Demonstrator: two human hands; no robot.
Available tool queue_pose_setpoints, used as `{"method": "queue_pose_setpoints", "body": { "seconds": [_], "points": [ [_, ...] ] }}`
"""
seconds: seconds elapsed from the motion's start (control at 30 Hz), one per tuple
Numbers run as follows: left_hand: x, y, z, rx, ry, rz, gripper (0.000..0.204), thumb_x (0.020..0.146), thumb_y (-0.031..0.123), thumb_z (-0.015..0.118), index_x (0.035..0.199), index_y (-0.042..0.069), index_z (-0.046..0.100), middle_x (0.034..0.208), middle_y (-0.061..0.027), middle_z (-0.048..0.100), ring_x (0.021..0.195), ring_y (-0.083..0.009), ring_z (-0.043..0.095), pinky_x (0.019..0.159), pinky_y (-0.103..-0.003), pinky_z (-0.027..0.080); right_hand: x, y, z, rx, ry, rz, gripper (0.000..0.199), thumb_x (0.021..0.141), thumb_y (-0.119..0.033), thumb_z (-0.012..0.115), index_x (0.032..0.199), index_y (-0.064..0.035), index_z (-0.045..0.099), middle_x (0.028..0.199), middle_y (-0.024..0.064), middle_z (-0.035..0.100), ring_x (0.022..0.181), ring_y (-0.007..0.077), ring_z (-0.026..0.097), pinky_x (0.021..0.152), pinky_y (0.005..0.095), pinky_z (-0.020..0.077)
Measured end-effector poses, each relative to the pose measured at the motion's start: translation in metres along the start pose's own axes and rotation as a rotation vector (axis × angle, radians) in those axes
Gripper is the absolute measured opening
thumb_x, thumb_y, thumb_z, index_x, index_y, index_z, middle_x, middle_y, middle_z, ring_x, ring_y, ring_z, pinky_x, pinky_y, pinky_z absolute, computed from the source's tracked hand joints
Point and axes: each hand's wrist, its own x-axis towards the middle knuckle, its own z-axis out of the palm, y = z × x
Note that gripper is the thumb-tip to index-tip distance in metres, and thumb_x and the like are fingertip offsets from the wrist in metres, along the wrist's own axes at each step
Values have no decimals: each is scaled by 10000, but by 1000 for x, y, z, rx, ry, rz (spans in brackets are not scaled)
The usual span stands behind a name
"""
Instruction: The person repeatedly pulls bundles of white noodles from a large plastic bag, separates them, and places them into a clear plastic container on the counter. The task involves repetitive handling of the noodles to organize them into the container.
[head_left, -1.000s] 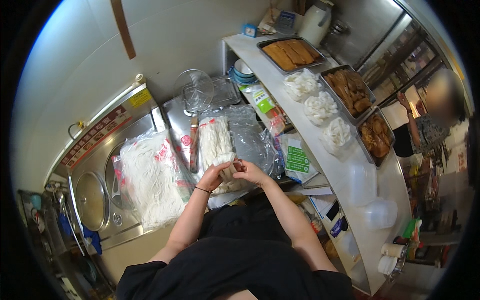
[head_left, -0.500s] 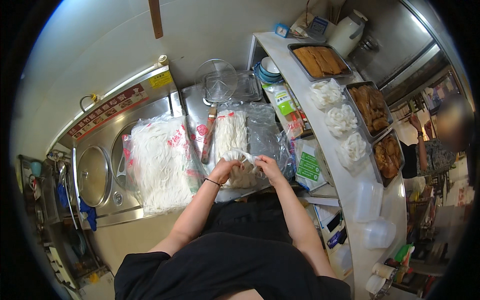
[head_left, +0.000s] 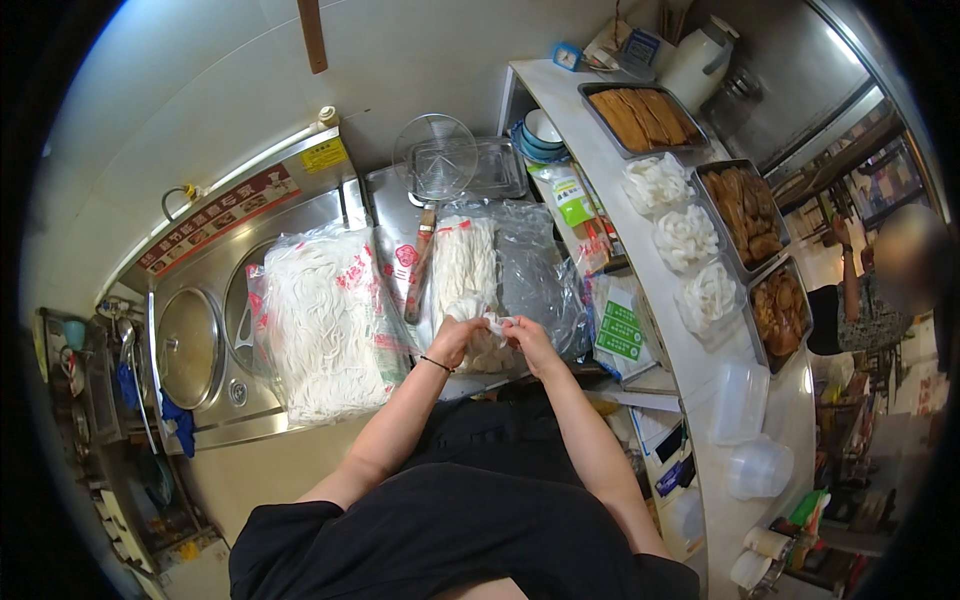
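Note:
A bundle of white rice noodles (head_left: 467, 306) is bunched between my two hands, just above the near end of a noodle pile (head_left: 465, 250) in an opened clear plastic bag (head_left: 530, 270). My left hand (head_left: 448, 343) is closed round the bundle. My right hand (head_left: 531, 345) pinches its right end, the fingertips close to the left hand's. To the left lies a larger bag of white noodles (head_left: 325, 325) with red print. A wooden-handled tool (head_left: 423, 245) rests between the two bags; its lower part is hard to make out.
Along the right counter (head_left: 735, 370) stand several noodle portions (head_left: 685, 238) in clear containers and trays of brown food (head_left: 740, 215). Stacked bowls (head_left: 542, 140) and a wire strainer (head_left: 435, 157) sit behind. A lidded pot (head_left: 188, 345) is at left. Another person (head_left: 850, 300) is beyond the counter.
My right hand has moved left and slightly down toward my left hand. The noodle strand stretched between them is now gathered into a tighter bunch.

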Motion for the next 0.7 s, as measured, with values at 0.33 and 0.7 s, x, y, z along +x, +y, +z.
{"method": "queue_pose_setpoints", "body": {
  "seconds": [0.33,0.7],
  "points": [
    [-6,-8,6,287,186,25,314,665,10,606,971,-40,554,864,-80,593,731,-177,574,632,-289,469,4,17,17,157,243,-310,158,708,-39,637,772,-78,498,722,-9,522,655,66,505,584,182,399],
    [-3,-14,0,224,142,86,332,640,48,650,949,-37,563,835,-76,587,690,-182,567,596,-298,472,32,38,17,-298,417,-316,204,600,-127,698,707,-66,535,654,19,548,612,103,513,550,243,423]
  ]
}}
